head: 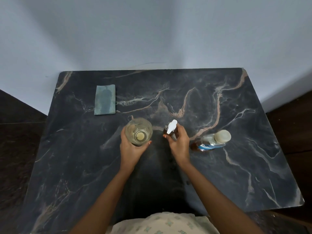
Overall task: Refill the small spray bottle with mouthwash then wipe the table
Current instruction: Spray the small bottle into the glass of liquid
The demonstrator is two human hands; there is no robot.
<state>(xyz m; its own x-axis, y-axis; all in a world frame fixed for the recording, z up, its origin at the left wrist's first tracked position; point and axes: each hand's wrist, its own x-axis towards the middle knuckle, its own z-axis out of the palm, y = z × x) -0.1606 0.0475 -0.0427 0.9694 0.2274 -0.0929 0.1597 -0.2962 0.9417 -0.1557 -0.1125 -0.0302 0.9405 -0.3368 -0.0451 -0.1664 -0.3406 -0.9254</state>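
Observation:
A clear drinking glass with a little pale liquid stands on the dark marble table; my left hand grips it from the near side. Just right of it stands the small spray bottle, brown with a white spray head, and my right hand holds its body with curled fingers. The mouthwash bottle, clear with a blue label and a white cap, stands further right, apart from both hands. A folded blue-green cloth lies at the far left of the table.
A pale wall rises right behind the table's far edge. Dark floor lies past the left and right edges. My patterned clothing shows at the table's near edge.

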